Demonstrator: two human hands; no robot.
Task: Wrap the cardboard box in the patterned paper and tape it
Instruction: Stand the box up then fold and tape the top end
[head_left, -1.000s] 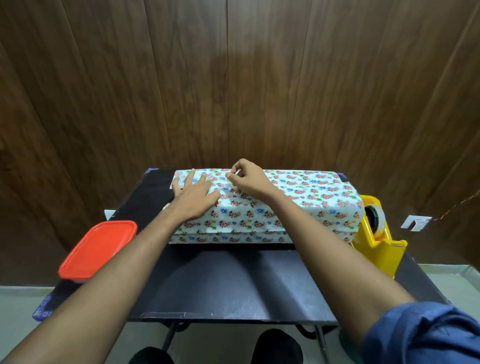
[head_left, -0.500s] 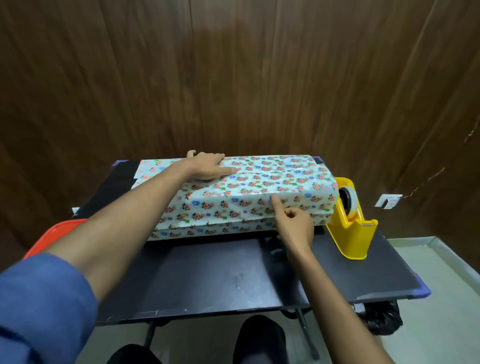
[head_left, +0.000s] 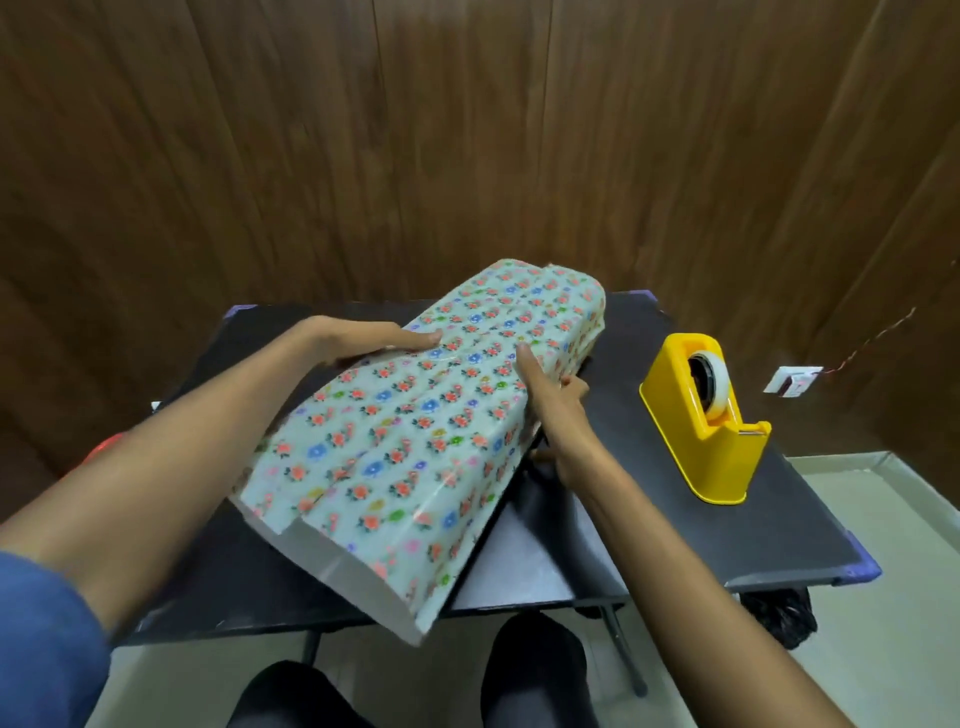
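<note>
The patterned paper (head_left: 415, 421) is pale mint-white, printed with rows of small flowers: mostly coral-red, with blue, green, yellow and pink ones interspersed, each with dark green leaves. The paper's underside, visible at the open end nearest the person, is plain white. The desk (head_left: 649, 525) under both hands is black with a purple-blue corner trim. The tape dispenser (head_left: 706, 436), to the right of the right hand (head_left: 558, 410), is bright yellow and carries a whitish translucent roll on a black core. A red item (head_left: 104, 447) shows below the left forearm. Both sleeves are blue. The wall (head_left: 467, 145) behind is dark brown woodgrain. The floor is pale grey-beige.
</note>
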